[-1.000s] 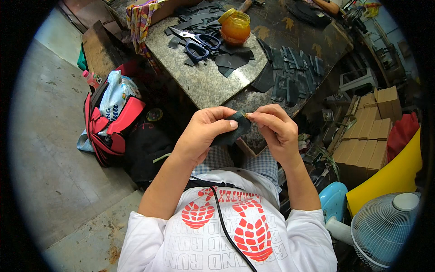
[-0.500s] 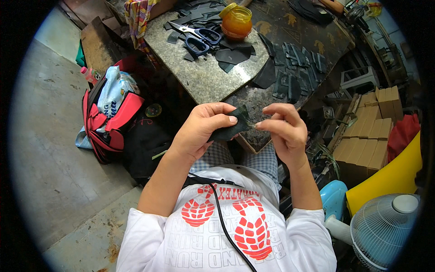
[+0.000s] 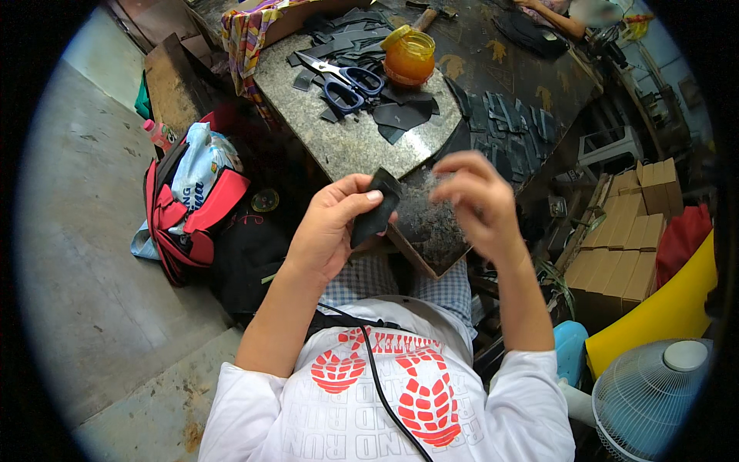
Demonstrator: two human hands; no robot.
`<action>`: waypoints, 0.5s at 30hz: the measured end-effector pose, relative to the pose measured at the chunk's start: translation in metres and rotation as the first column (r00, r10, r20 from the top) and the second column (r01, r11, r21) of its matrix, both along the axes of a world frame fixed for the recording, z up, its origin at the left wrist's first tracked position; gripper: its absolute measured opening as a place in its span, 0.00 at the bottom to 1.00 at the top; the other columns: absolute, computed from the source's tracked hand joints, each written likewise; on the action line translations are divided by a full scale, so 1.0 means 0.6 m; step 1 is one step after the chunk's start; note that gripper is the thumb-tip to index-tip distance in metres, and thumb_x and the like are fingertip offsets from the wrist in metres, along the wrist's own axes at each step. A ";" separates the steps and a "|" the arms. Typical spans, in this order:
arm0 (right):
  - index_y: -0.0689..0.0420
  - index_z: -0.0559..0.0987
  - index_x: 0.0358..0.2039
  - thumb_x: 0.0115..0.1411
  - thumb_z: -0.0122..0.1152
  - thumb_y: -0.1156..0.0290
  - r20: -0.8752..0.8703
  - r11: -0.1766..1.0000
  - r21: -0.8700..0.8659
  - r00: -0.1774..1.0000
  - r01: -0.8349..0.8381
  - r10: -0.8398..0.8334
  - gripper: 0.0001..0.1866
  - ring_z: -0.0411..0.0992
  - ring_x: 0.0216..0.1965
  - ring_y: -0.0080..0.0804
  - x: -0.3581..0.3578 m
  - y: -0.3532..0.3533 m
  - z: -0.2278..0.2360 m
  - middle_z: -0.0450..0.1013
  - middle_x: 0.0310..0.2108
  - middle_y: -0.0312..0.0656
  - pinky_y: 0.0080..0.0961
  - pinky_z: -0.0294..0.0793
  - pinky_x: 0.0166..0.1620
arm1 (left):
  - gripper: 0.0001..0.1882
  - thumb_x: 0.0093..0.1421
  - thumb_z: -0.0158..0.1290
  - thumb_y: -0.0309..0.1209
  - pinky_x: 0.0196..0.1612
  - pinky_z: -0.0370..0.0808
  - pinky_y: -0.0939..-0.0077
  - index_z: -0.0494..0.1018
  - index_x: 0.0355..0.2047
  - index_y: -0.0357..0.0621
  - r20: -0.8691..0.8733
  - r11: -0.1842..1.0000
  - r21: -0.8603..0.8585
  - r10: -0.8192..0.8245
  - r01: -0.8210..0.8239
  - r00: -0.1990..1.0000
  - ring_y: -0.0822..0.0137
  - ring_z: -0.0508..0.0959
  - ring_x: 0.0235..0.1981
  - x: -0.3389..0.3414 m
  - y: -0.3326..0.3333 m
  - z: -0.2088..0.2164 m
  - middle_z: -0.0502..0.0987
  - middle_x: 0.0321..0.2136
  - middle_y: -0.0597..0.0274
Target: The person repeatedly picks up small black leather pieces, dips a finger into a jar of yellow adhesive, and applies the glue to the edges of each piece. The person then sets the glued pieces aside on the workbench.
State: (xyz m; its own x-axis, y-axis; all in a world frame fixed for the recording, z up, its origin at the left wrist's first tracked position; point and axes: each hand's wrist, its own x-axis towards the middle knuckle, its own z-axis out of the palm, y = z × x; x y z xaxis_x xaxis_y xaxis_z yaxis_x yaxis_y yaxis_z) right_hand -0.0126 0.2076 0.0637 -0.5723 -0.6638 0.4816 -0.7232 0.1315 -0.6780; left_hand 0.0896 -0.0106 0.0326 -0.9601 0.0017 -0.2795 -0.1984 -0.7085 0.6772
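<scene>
My left hand (image 3: 323, 223) pinches a small cut piece of black leather-like sheet (image 3: 372, 215) between thumb and fingers, above my lap. To its right my right hand (image 3: 483, 204) is raised, apart from the piece; motion smears its fingers, and I cannot make out anything in them. Beneath it shows a dark surface strewn with grey scraps (image 3: 427, 212). On the speckled stone slab (image 3: 331, 150) ahead lie blue-handled scissors (image 3: 339, 81), partly spread. A jar of orange-brown stuff (image 3: 409, 61) stands beside them, its yellow lid tilted. More black cut pieces (image 3: 404, 114) lie nearby.
Rows of black pieces (image 3: 504, 123) cover the dark table's right side. Another person's arm (image 3: 560, 19) shows at the far right. Cardboard boxes (image 3: 616, 250) and a fan (image 3: 654, 393) stand at right. A red and black bag (image 3: 219, 196) sits on the left.
My right hand has drawn away from the black piece, up and to the right. My left hand keeps the piece and has turned it more upright, slightly to the left.
</scene>
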 end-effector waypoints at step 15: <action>0.34 0.88 0.40 0.60 0.59 0.74 -0.741 0.765 0.223 0.615 0.604 -0.270 0.17 0.74 0.48 0.31 -0.322 -0.143 0.029 0.78 0.45 0.26 0.31 0.75 0.49 | 0.17 0.58 0.57 0.17 0.46 0.82 0.70 0.70 0.48 0.37 -0.080 0.977 -0.212 0.014 -0.031 0.997 0.63 0.84 0.41 -0.002 -0.026 -0.002 0.82 0.41 0.51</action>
